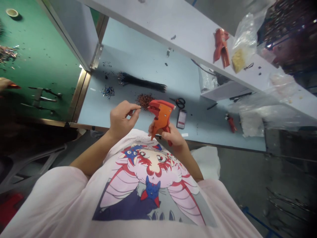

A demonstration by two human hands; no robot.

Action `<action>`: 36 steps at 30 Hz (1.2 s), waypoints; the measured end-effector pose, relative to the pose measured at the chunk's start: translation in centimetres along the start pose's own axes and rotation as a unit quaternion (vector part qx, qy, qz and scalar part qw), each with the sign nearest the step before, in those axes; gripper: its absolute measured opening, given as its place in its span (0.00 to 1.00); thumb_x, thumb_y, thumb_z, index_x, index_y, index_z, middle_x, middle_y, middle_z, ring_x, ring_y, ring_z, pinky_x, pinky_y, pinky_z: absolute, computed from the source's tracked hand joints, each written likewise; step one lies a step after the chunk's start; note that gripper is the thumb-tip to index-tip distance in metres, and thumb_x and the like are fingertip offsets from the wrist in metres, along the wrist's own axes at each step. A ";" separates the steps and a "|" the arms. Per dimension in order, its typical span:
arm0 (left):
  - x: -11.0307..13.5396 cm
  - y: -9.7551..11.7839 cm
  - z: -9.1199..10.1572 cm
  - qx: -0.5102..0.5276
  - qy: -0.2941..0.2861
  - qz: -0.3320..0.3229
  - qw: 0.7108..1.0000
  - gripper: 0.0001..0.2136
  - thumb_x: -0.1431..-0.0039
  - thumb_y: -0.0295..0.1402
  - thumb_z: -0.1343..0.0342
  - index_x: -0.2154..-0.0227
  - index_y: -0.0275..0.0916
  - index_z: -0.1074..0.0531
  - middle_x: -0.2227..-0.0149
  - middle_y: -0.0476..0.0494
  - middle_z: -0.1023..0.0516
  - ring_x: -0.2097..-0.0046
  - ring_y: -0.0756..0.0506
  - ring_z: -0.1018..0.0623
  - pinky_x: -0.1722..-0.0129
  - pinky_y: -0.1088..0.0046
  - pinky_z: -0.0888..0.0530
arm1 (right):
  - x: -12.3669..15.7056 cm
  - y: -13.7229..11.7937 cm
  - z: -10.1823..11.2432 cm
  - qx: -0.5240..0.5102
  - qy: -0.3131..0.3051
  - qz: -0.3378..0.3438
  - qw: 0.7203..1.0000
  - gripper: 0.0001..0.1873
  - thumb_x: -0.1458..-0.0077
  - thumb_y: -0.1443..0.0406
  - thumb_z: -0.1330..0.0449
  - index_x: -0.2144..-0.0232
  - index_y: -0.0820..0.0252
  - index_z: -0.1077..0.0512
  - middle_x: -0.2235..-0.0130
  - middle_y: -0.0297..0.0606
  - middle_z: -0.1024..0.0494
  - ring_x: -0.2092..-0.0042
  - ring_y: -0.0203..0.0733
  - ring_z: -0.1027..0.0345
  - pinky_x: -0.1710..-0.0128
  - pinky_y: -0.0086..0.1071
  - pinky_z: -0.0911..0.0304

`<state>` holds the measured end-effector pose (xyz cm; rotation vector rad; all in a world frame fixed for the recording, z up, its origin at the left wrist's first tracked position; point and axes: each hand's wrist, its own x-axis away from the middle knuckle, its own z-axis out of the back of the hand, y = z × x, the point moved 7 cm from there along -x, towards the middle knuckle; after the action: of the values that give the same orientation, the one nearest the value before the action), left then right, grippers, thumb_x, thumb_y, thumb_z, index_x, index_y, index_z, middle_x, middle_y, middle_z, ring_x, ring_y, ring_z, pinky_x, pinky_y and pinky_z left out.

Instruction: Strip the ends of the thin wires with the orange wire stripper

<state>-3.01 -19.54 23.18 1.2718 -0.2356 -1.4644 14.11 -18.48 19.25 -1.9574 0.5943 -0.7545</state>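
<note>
Fingertips [135,112] of the left hand [121,120] pinch a thin wire [143,107], its end at the head of the orange wire stripper [161,115]. The right hand [174,136] is wrapped tight round the handles. The 2 hands hover over the near edge of the pale blue table [148,66]. Bare tabletop lies beyond, up to the black wire bundle [142,82] and copper scrap pile [145,99]. Scissors [178,102] and a phone [181,119] sit just right of the stripper. The thin wire is barely visible, the lower handles are hidden by fingers, and the upper right corner is blurred.
</note>
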 end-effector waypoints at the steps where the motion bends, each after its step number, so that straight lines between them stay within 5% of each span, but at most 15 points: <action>1: 0.0 -0.1 0.2 -0.008 0.010 0.000 1.000 0.03 0.45 0.28 0.44 0.70 0.37 0.26 0.76 0.49 0.29 0.74 0.53 0.33 0.71 0.77 0.34 | -0.2 -0.2 0.4 -0.007 0.012 0.009 1.000 0.25 0.58 0.56 0.33 0.59 0.61 0.33 0.61 0.42 0.27 0.64 0.40 0.30 0.67 0.35 0.31; 6: 0.2 0.5 0.4 -0.065 0.028 -0.049 0.996 0.03 0.45 0.28 0.45 0.69 0.38 0.26 0.79 0.51 0.31 0.75 0.53 0.33 0.72 0.77 0.35 | -1.5 -1.6 2.8 0.047 0.125 0.071 0.988 0.19 0.55 0.60 0.34 0.61 0.58 0.34 0.59 0.40 0.27 0.64 0.40 0.30 0.67 0.37 0.30; 11: 0.7 1.3 -0.6 -0.103 0.005 -0.099 0.990 0.05 0.44 0.29 0.45 0.66 0.40 0.26 0.77 0.49 0.28 0.73 0.52 0.31 0.72 0.76 0.37 | -2.2 -3.5 2.3 0.182 0.197 0.165 0.949 0.15 0.53 0.63 0.35 0.63 0.58 0.34 0.67 0.35 0.29 0.66 0.37 0.33 0.64 0.35 0.32; 17: 0.9 1.8 -1.3 -0.110 -0.034 -0.108 0.987 0.06 0.43 0.29 0.47 0.68 0.39 0.26 0.76 0.48 0.27 0.72 0.51 0.30 0.72 0.75 0.38 | -2.3 -5.0 0.6 0.300 0.210 0.214 0.906 0.11 0.49 0.63 0.39 0.63 0.58 0.35 0.66 0.36 0.28 0.63 0.38 0.32 0.58 0.36 0.35; 23: 1.2 1.3 -1.7 -0.107 -0.070 -0.105 0.986 0.06 0.42 0.29 0.49 0.70 0.38 0.26 0.79 0.48 0.30 0.75 0.51 0.32 0.74 0.74 0.40 | -2.3 -4.8 0.9 0.414 0.202 0.204 0.864 0.07 0.47 0.63 0.43 0.64 0.59 0.34 0.68 0.36 0.28 0.68 0.37 0.33 0.64 0.33 0.36; 26: 1.1 -1.0 -0.8 -0.084 -0.068 -0.035 0.994 0.05 0.44 0.29 0.47 0.71 0.39 0.26 0.78 0.49 0.30 0.75 0.52 0.33 0.73 0.75 0.39 | -1.7 -5.1 2.6 0.442 0.248 0.217 0.835 0.09 0.47 0.62 0.42 0.62 0.58 0.34 0.68 0.35 0.29 0.69 0.36 0.34 0.65 0.33 0.36; 29: 1.2 -5.0 1.3 -0.048 -0.021 0.111 0.992 0.04 0.46 0.31 0.44 0.72 0.40 0.25 0.79 0.51 0.31 0.76 0.52 0.34 0.73 0.75 0.38 | -1.0 -6.1 5.6 0.409 0.320 0.244 0.819 0.10 0.48 0.61 0.41 0.63 0.57 0.34 0.68 0.34 0.30 0.70 0.35 0.35 0.66 0.33 0.35; 33: 2.3 -8.9 1.9 0.120 0.003 0.308 0.944 0.06 0.51 0.36 0.40 0.73 0.40 0.25 0.79 0.52 0.31 0.78 0.54 0.36 0.77 0.77 0.39 | -2.2 -6.0 9.4 0.380 0.352 0.233 0.823 0.14 0.53 0.61 0.38 0.64 0.57 0.36 0.69 0.31 0.32 0.70 0.34 0.36 0.64 0.33 0.35; 36: 2.9 -9.0 0.2 0.245 0.002 0.367 0.898 0.07 0.52 0.37 0.39 0.73 0.39 0.25 0.80 0.53 0.32 0.80 0.55 0.39 0.81 0.78 0.42 | -3.9 -4.3 11.5 0.420 0.373 0.177 0.808 0.19 0.57 0.61 0.35 0.63 0.57 0.36 0.68 0.31 0.31 0.68 0.36 0.35 0.61 0.36 0.36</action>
<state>-7.83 -18.77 15.11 1.3585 -1.0169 -0.7584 20.02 -7.11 17.58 -0.6570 0.8552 -1.2726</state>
